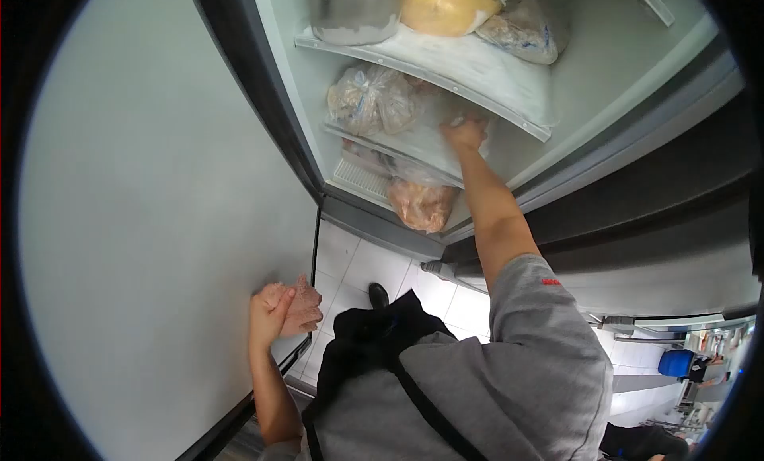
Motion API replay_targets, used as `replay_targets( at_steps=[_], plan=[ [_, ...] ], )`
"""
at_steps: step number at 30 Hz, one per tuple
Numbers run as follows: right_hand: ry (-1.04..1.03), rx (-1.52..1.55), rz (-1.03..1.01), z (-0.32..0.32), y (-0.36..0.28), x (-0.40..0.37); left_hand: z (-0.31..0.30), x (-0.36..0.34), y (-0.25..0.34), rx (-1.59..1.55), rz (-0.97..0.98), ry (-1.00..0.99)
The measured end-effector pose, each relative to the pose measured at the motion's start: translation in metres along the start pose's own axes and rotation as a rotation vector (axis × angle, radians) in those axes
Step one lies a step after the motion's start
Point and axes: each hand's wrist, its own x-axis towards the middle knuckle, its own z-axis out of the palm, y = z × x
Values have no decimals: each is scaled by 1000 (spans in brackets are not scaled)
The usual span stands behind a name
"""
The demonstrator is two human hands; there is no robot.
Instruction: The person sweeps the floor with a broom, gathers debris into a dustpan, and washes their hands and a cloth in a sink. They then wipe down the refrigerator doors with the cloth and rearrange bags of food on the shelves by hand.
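Observation:
My left hand (pixel 269 316) is closed around a crumpled pink cloth (pixel 301 307), close to the inner face and free edge of the open refrigerator door (pixel 159 190). My right hand (pixel 465 133) reaches into the refrigerator, over the right part of the middle shelf (pixel 422 149). Its fingers are curled, and what they grip is hard to make out against whitish, see-through plastic. Tied clear plastic bags (pixel 370 99) lie left of that hand. Below, a clear bag of pinkish-orange food that looks like raw meat (pixel 423 204) sits at the bottom front.
The upper shelf (pixel 477 87) holds a metal pot (pixel 356 13), a bag of yellow food (pixel 450 5) and another plastic bag (pixel 524 33). White floor tiles (pixel 374 262) show below. Far right, a blue bin (pixel 675 363) stands near another person (pixel 708 375).

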Motion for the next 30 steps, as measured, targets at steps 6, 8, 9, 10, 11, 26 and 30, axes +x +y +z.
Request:
replay_targets(
  at_steps=[6, 8, 9, 10, 11, 26, 30],
  plan=[
    [19, 1312, 399, 24, 31, -15, 2, 4, -2, -20, 49, -4],
    [-3, 1539, 498, 18, 38, -42, -1, 6, -5, -12, 16, -19],
    [-202, 1689, 507, 8, 39, -54, 0, 8, -10, 18, 89, -31],
    [-405, 1830, 512, -3, 39, -65, -1, 9, -12, 49, 161, -46],
    [-397, 1829, 514, -12, 36, -76, -1, 10, -11, 48, 163, -53],
    [71, 1431, 276, -51, 15, -90, -5, 0, -3, 125, 80, -67],
    [560, 425, -138, -28, -3, -80, -5, 4, -13, 95, 177, -89]
  ],
)
